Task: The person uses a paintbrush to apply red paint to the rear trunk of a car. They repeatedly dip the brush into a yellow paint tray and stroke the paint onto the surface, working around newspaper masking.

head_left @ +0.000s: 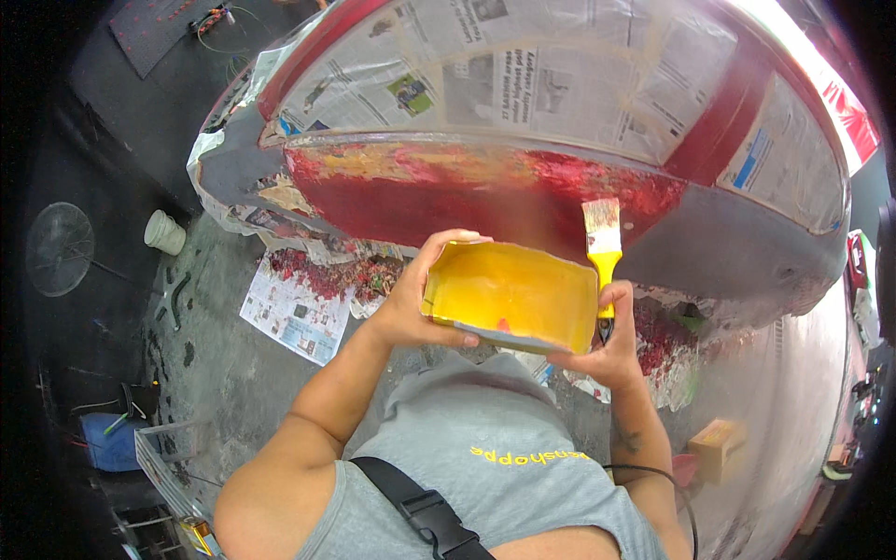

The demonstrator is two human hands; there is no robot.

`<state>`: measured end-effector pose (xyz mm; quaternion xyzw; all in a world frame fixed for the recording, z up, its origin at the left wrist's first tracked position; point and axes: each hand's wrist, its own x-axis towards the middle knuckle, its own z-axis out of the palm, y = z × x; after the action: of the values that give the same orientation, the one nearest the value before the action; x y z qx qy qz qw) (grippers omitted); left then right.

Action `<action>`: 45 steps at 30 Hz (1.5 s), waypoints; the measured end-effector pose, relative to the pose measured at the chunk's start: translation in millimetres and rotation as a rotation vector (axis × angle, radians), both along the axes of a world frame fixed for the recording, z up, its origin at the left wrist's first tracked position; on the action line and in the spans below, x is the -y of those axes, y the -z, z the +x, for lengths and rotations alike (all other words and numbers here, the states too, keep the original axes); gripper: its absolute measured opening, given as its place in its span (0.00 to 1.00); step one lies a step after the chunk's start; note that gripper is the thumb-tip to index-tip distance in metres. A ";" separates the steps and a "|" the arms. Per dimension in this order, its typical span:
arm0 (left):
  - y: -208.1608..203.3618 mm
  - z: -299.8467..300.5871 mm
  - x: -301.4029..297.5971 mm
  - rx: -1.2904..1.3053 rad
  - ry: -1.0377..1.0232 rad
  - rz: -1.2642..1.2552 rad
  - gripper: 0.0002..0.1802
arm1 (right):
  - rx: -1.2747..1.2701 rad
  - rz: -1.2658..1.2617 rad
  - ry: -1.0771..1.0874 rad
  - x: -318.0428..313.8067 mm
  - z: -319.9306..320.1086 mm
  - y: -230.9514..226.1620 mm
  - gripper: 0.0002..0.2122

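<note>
A cut-open container (513, 289), yellow inside with a rough rim, is held tilted in front of my chest. My left hand (411, 303) is closed around its left end, thumb below and fingers along the top. My right hand (611, 350) supports the lower right corner and also grips a yellow-handled paintbrush (604, 243), bristles up and stained reddish. Just beyond both hands stands a car body panel (420, 207), dark red in the middle with blistered, peeling patches along its upper edge and grey areas at both sides.
Newspaper (509, 89) and clear plastic mask the car's windows. Reddish scrapings (327, 277) lie on paper (297, 317) under the panel. A white bucket (165, 232) stands at the left, a fan (62, 249) beyond it. At the right sits a cardboard box (717, 450); a metal frame (168, 467) is lower left.
</note>
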<state>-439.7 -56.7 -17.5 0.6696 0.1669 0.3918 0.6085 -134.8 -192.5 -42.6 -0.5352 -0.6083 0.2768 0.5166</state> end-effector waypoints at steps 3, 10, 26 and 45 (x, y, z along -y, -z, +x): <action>-3.2 -25.7 -14.5 -0.041 0.040 0.075 0.70 | 0.016 0.038 -0.042 -6.0 -23.5 -1.0 0.44; -1.1 -67.3 -29.7 -0.140 0.118 -0.047 0.70 | 0.082 0.119 -0.040 -13.6 -66.2 -2.5 0.45; 37.0 -57.5 -7.1 0.285 0.404 -1.095 0.51 | -0.092 0.080 -0.069 5.2 -68.8 21.1 0.45; 21.3 -27.3 0.5 0.205 0.394 -1.000 0.52 | -0.151 -0.051 -0.112 4.3 -18.1 9.4 0.46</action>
<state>-467.0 -57.1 -38.8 0.2755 0.1442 0.2066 0.9277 -152.9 -196.8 -52.0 -0.4909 -0.5892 0.3601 0.5312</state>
